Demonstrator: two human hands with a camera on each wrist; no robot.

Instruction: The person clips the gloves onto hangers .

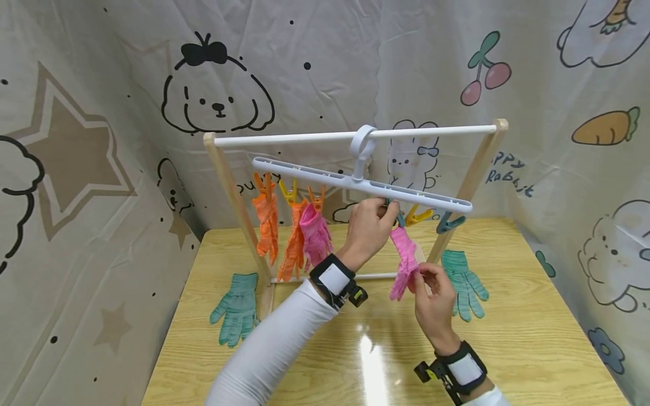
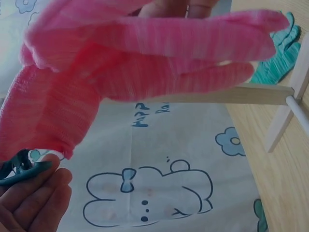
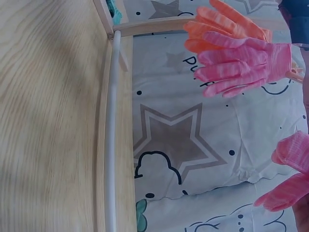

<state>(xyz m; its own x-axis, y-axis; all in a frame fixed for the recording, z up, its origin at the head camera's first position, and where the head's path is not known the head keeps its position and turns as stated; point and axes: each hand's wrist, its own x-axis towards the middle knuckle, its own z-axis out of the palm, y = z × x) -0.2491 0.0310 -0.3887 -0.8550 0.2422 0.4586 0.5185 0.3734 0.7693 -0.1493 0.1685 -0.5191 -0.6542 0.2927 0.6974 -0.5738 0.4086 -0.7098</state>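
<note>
My left hand (image 1: 367, 228) is up under the right half of a light-grey hanger (image 1: 315, 173), pinching a dark teal clothespin (image 2: 24, 169) at the cuff of a pink glove (image 1: 404, 251). The glove hangs fingers down from there. Lower on the same glove, my right hand (image 1: 435, 299) pinches its side between thumb and fingertips. In the left wrist view the pink glove spreads across the upper part, with right fingertips (image 2: 174, 8) behind it. Toward the hanger's left end, two orange gloves (image 1: 267, 220) and another pink glove (image 1: 316, 234) hang from orange and yellow clothespins.
The hanger tilts from a white rod (image 1: 294, 138) on a wooden frame (image 1: 479, 163). A yellow clothespin (image 1: 418, 215) and a teal-blue clothespin (image 1: 449, 223) hang at its right end. Green gloves lie on the table at left (image 1: 236, 307) and right (image 1: 463, 285). Printed cloth (image 1: 325, 67) surrounds the table.
</note>
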